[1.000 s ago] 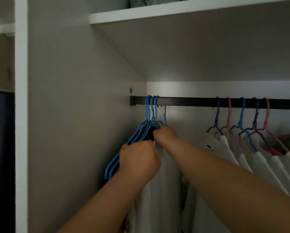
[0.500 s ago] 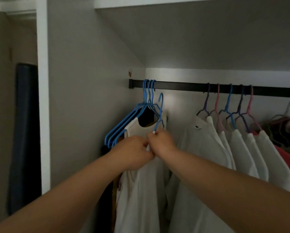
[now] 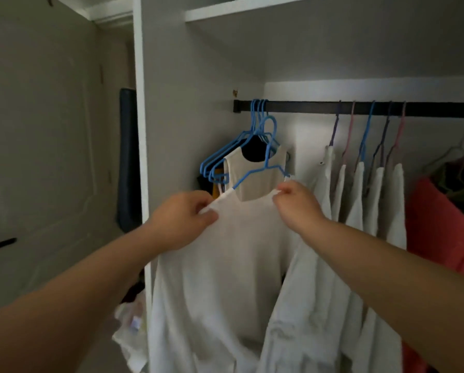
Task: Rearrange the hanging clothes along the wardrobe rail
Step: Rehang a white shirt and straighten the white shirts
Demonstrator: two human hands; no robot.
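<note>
hanger [image 3: 263,168] now off rail [image 3: 306,106]; both hands' [image 3: 183,219] [image 3: 296,204] grips pinch white top [image 3: 238,251] beside wardrobe wall [image 3: 187,103].

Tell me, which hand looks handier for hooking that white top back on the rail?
Probably the right hand: it pinches the white top just under the blue hanger hook, nearer the rail gap.

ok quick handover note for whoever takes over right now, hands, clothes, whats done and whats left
Left hand pinches the left shoulder of the white sleeveless top; right hand pinches its right strap.
The top sits on a blue wire hanger whose hook is off the black wardrobe rail, below it.
Empty blue hangers bunch at the rail's left end; white garments hang to the right.
Done: top lifted off.
Left: rehang it in its new spot.
</note>
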